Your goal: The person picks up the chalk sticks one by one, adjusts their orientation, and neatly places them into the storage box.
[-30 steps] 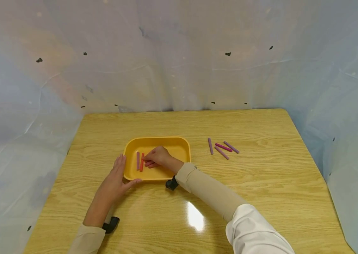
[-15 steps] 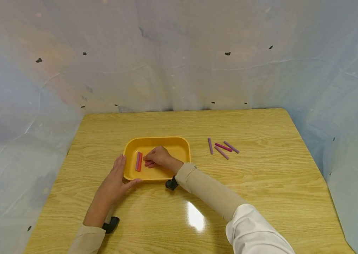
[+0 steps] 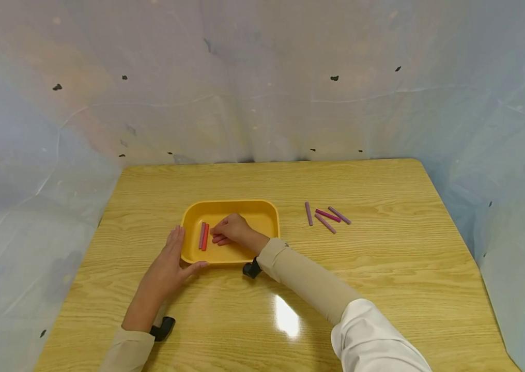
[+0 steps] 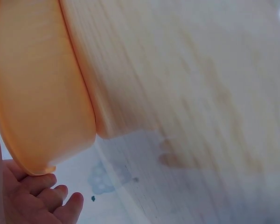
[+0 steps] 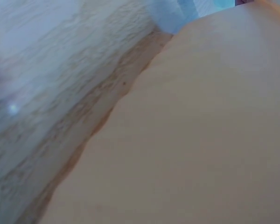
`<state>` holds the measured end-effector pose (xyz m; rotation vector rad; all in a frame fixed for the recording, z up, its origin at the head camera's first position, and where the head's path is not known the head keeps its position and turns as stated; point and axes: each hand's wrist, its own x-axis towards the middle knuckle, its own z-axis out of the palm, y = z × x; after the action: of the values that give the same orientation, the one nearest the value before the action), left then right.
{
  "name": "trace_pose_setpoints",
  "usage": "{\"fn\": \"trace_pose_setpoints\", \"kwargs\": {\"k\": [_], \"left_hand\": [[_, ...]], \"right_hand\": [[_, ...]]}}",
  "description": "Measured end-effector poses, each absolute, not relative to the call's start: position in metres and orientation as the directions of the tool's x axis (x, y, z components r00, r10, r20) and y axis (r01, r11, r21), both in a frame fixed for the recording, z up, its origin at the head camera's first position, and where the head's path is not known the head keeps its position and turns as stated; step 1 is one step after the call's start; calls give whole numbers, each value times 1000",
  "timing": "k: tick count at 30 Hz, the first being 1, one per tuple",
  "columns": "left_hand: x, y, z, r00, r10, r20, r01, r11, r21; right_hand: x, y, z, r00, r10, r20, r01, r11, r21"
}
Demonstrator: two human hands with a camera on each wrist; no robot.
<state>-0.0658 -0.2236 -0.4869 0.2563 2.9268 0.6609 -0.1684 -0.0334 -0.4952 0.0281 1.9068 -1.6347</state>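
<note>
A yellow tray (image 3: 258,207) stands on the table. My left hand (image 3: 165,266) rests against its left end, fingers straight along the side and thumb by the front rim. In the left wrist view, fingertips touch the tray's rim (image 4: 35,172). Inside the tray, a purple stick (image 3: 202,235) and a red stick (image 3: 205,237) lie side by side. To their right, my right hand (image 3: 234,228) reaches in with fingers bent, holding reddish sticks (image 3: 223,242) partly hidden beneath it. In the right wrist view, the tray's outer wall (image 5: 186,140) fills most of the picture.
Right of the tray, several loose sticks lie on the wooden table (image 3: 383,268): purple ones (image 3: 308,213) and a magenta one (image 3: 327,215). Plastic sheeting (image 3: 262,103) hangs behind and at both sides of the table.
The red stick has shifted slightly left and now lies close against the purple one, which tilts a little. Both hands stay where they were.
</note>
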Motion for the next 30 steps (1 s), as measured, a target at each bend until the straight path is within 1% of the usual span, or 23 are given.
{"fn": "trace_pose_setpoints", "kwargs": {"k": [12, 30], "left_hand": [[-65, -222, -484, -978, 191, -87, 135, 889, 437], [-65, -222, -484, -979, 192, -71, 142, 887, 439]], "right_hand": [[-170, -32, -493, -788, -379, -485, 417, 252, -873], [-171, -31, -495, -783, -429, -450, 391, 223, -893]]}}
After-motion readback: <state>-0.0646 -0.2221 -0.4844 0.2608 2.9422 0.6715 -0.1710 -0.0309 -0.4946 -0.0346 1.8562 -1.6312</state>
